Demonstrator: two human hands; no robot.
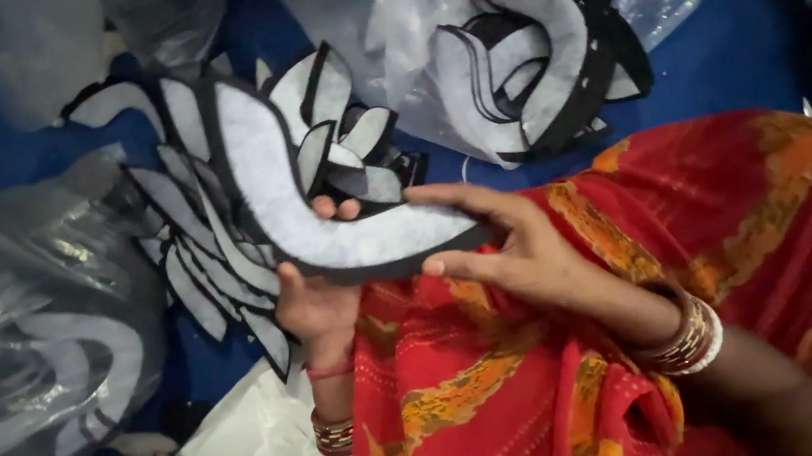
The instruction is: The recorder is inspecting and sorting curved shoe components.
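Both hands (410,268) gripping curved piece (324,216), tip rightward

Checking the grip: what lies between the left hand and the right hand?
In the head view, only the curved black-edged white felt piece spans from the left hand to the right hand; both hold it.

Curved felt piece (323,206): white face, black edge. Cloth on lap (727,224): red, orange-yellow pattern. Floor covering (738,42): blue.
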